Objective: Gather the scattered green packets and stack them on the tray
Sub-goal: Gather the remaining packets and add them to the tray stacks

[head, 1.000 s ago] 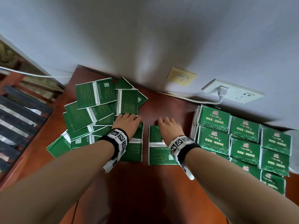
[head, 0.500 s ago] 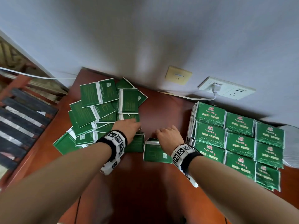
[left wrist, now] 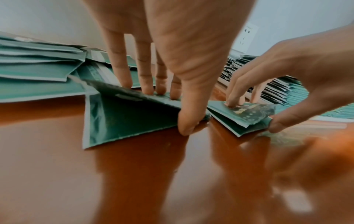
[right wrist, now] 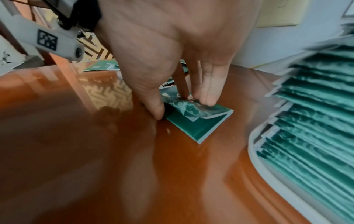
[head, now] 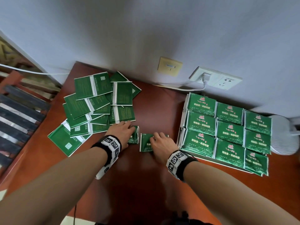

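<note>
A: What's the surface?

B: A red-brown table (head: 155,111) against a pale wall (head: 162,30), with a socket (head: 217,78) above the tray.

A: Where are the packets?

B: A loose pile (head: 95,108) lies scattered on the left. Neat stacks (head: 227,127) cover the tray (right wrist: 254,139) on the right. Two packets sit between them.

A: And the hands?

B: The left hand (head: 121,133) pinches one packet (left wrist: 130,121), thumb at its near edge and fingers on top, lifting it off the table. The right hand (head: 162,143) pinches the other packet (right wrist: 199,121) the same way, just beside the tray, crumpling its top face.

A: Are the two packets touching?

B: Nearly; I cannot tell.
</note>
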`<state>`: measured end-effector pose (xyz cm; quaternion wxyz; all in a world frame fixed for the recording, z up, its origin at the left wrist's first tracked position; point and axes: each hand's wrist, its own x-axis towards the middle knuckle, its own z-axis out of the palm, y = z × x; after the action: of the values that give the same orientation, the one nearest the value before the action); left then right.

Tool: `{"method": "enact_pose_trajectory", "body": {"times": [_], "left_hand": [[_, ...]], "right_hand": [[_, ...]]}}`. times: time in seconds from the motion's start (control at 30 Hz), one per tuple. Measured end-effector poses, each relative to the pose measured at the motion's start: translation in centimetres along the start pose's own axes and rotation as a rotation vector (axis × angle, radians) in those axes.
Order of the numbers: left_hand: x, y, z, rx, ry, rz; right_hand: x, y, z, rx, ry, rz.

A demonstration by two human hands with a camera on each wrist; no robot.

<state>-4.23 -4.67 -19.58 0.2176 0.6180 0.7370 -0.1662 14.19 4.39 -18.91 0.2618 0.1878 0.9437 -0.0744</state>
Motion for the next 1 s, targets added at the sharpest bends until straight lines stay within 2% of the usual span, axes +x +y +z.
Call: {"method": "enact_pose_trajectory", "body": {"times": [0.2, 0.3, 0.37, 0.5, 0.57, 0.67, 0.8, 0.87, 1.0], "left_hand": [[-0.1, 0.6, 0.4, -0.023, -0.010, -0.022], [-0.1, 0.9, 1.1, -0.041, 0.063, -0.015], [-0.1, 1.0, 1.5, -0.054, 0.149, 0.038], [0.1, 0.8, 2.9, 0.007, 0.290, 0.086], [0.1, 0.7, 3.0, -0.012, 0.310, 0.108], [0.2, 0.6, 2.9, -0.087, 0.217, 0.088], [0.4, 0.4, 1.8, -0.072, 0.037, 0.039], [0.5, 0.4, 1.7, -0.056, 0.035, 0.045], [0.3, 0.2, 2.5, -0.098, 0.141, 0.075]], "right_hand": [[0.5, -1.3, -0.4, -0.142, -0.079, -0.050], [0.9, -2.0, 0.0, -0.301, -0.093, -0.012], [1.6, -2.5, 2.0, -0.358, -0.106, 0.001], [1.9, -3.0, 3.5, -0.228, -0.150, 0.105], [2.0, -3.1, 3.6, -0.204, -0.130, 0.114], [2.2, -2.8, 3.1, -0.293, -0.067, 0.041], [1.7, -2.6, 1.0, -0.331, -0.091, -0.012], [1.7, -2.6, 1.1, -0.346, -0.055, -0.014], [1.4, -2.4, 1.8, -0.348, -0.054, -0.021]]}}
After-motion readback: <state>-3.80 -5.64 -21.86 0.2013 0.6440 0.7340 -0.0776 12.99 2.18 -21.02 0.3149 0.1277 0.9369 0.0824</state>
